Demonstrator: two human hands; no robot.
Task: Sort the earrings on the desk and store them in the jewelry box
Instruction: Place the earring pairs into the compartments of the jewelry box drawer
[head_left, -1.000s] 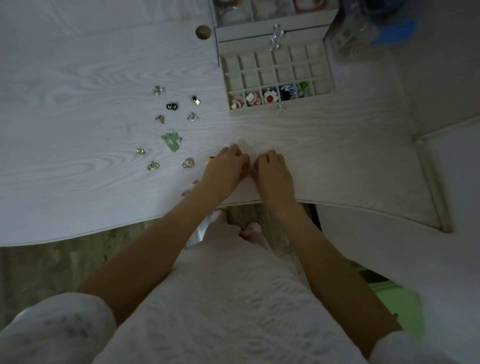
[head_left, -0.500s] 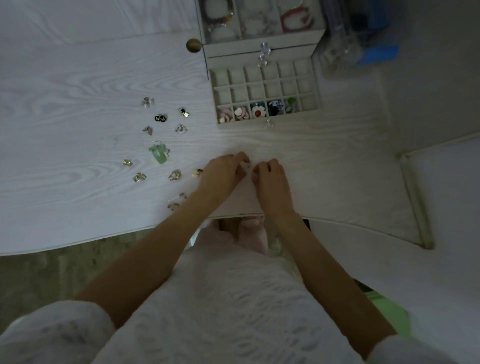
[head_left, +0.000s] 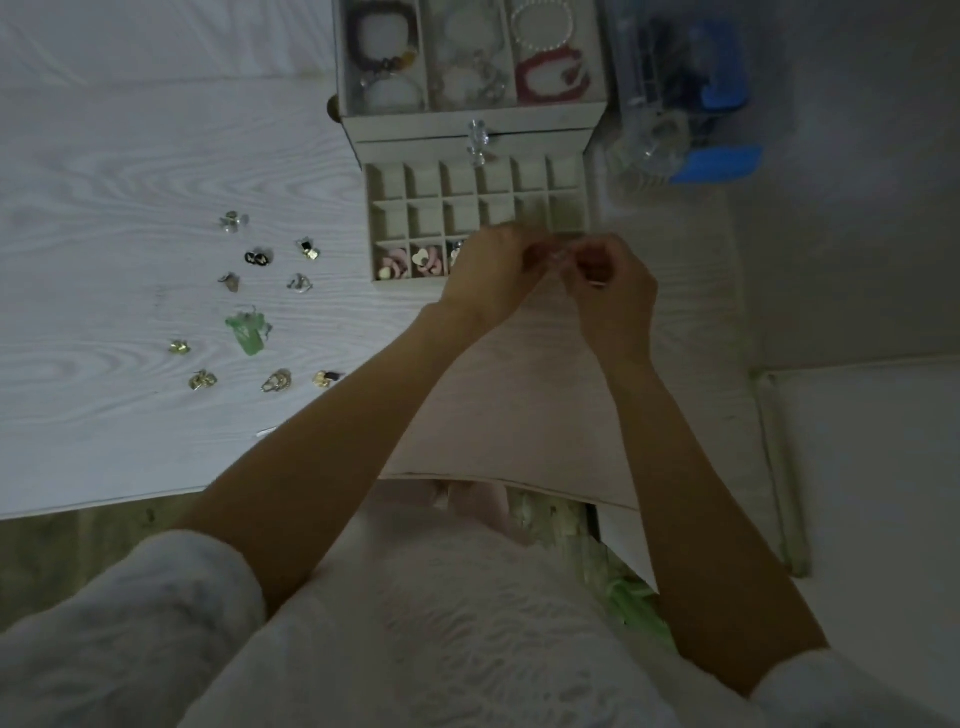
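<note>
So nearest to me there's a white textured top (head_left: 441, 623) filling the bottom of the view, with both bare forearms reaching up from it over the edge of the white wood-grain desk (head_left: 104, 441).

The left hand (head_left: 488, 275) and right hand (head_left: 615, 291) are raised together just in front of the open drawer. Fingers on both are curled in toward each other, and there's something small and blurry between the fingertips, maybe an earring, but honestly I can't tell what it is or which hand really has it. Too smeared.

Off to the left on the desk the loose earrings are spread out, well apart from the hands: a gold one (head_left: 326, 378) closest to the left forearm, another gold one (head_left: 277, 382) beside it, two more gold bits (head_left: 202, 380) (head_left: 179, 347) further left, a green one (head_left: 248, 332) above those, then a black pair (head_left: 257, 258) and a clear one (head_left: 234, 221) toward the back.

Farther out is the jewelry box (head_left: 467, 132), its gridded drawer (head_left: 395, 208) pulled open toward me. The near row has pink earrings (head_left: 393, 262) in the leftmost cell and a heart-shaped one (head_left: 426, 260) in the next; the hands hide the rest of that row. The back rows look bare. The top tray holds bracelets (head_left: 550, 78). To the right of the box sits a clear container with blue stuff (head_left: 717, 161).
</note>
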